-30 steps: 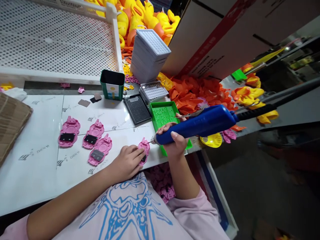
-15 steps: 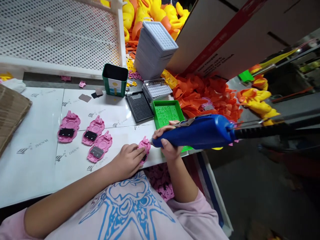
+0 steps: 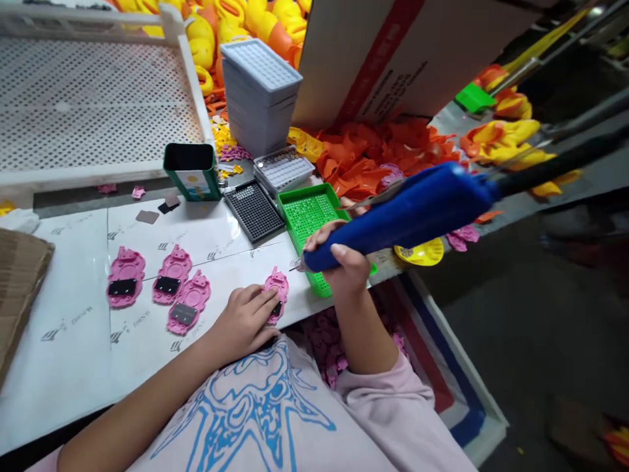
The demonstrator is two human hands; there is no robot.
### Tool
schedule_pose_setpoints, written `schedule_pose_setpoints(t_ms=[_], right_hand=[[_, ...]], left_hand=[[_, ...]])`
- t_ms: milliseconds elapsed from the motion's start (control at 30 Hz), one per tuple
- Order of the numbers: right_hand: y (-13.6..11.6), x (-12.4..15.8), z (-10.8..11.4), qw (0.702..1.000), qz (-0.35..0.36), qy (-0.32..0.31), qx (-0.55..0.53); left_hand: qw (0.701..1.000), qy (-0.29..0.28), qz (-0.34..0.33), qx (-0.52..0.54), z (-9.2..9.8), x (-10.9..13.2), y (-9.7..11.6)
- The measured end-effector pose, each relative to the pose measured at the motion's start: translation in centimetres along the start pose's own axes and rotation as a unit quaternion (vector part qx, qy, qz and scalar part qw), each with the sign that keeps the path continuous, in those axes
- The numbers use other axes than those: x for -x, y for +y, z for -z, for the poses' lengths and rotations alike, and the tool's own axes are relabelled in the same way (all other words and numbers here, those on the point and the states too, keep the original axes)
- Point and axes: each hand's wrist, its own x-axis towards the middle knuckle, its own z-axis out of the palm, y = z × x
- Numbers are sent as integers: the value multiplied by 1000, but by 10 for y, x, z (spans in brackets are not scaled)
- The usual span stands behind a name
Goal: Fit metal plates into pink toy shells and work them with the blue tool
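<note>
My left hand [image 3: 246,320] lies on the white work surface, its extended fingers holding down a pink plastic housing [image 3: 278,280] with a black plate, partly covered by the fingertips. Wrapped around a blue electric screwdriver [image 3: 398,213] is my right hand [image 3: 351,265]. The screwdriver slants, cable end high, and its thin bit [image 3: 295,268] points left, just to the right of the housing and apart from it. Farther left lie three similar housings: one at the far left [image 3: 128,265], one in the middle [image 3: 175,262] and one nearer me [image 3: 199,288].
A green basket [image 3: 289,226], a black perforated tray [image 3: 253,213] and a dark green tin [image 3: 201,187] stand beyond my hands. Behind them are stacked pale trays [image 3: 260,98], orange parts [image 3: 354,167] and a large carton [image 3: 363,59]. A yellow dish [image 3: 427,254] sits right.
The screwdriver has tilted, its cable end rising, and its bit now shows clear of the housing. My left hand stays on the housing. The whole view has shifted somewhat.
</note>
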Motion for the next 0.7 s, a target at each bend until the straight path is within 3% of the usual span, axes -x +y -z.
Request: schedule_pose_setpoints(t_ms=[100,200,400,700], right_hand=[[-16,-8,10,996,48,75,29],[-14,-12,21,990,33,117,66],[8,-10,33,989,-6,125,75],[9,-9,35,988,0,133,80]], left_hand=[[1000,6,-6,-3,2,-2,-1],[1000,16,-4,-10,5,-6,0],[1000,13,-1,-20,8,-10,1],[999,30,-8,-18,6,-9,0]])
